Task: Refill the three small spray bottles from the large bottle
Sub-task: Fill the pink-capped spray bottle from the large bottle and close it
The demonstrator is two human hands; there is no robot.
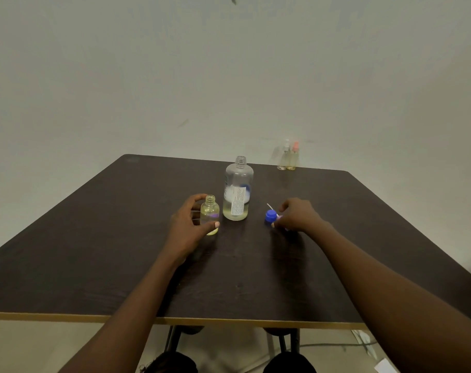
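Small bottle [209, 214] (uncapped) in left hand [186, 226] — cap [271, 216] in right hand [299, 215]

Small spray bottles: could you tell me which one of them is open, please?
The small bottle in the left hand; its threaded neck is bare, while the two far bottles wear tops.

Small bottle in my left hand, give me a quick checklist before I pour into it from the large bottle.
1. Small bottle neck open: ok, no cap on it.
2. Left hand steadying it: ok, thumb and fingers curl round it.
3. Large bottle uncapped and upright: ok.
4. Liquid left in the large bottle: ok, a low yellowish layer.
5. Right hand free to lift it: not ok, it holds the blue spray cap.
6. Clear-topped spray bottle and red-topped spray bottle filled: cannot tell, too far.
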